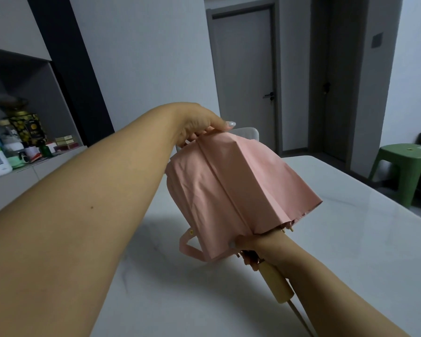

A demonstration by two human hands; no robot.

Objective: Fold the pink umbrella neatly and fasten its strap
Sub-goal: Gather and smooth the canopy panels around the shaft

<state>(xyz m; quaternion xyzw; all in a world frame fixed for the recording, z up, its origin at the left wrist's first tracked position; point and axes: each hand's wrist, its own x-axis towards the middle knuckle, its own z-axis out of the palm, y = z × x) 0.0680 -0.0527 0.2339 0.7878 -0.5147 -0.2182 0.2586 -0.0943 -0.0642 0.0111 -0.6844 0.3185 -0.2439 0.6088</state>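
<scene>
Pink umbrella was held above the white table, left hand gripped its top, right hand clutched the canopy's lower edge, strap dangled loose.

The umbrella canopy is plain pale pink, its strap matching; the handle is cream. The tabletop is white with faint grey veining. The stool is green.
</scene>
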